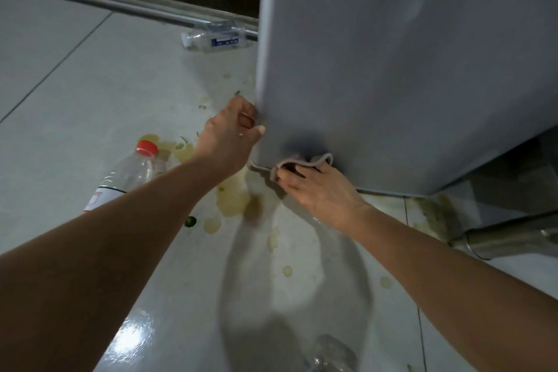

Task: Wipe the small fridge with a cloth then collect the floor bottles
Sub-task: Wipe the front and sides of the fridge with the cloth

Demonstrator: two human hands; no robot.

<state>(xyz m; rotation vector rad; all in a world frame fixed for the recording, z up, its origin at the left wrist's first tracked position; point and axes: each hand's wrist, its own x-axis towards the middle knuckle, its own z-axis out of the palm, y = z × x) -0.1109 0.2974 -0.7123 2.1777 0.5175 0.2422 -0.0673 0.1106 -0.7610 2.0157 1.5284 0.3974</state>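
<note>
A small grey fridge (pixel 407 63) fills the upper right. My left hand (pixel 232 136) grips its near left corner edge, fingers curled round it. My right hand (pixel 317 187) presses a pinkish-grey cloth (pixel 305 161) against the fridge's bottom edge, fingers curled into the cloth. Three clear plastic bottles lie on the floor: one with a red cap (pixel 133 172) left of my left forearm, one with a blue label (pixel 217 38) at the back beside the fridge, and a crumpled one (pixel 332 355) at the bottom edge.
The white tiled floor (pixel 90 84) carries yellowish spill patches (pixel 232 199) and green scraps below the fridge corner. A metal pipe (pixel 105 1) runs along the back wall. Another metal tube (pixel 507 240) lies at the right under the fridge.
</note>
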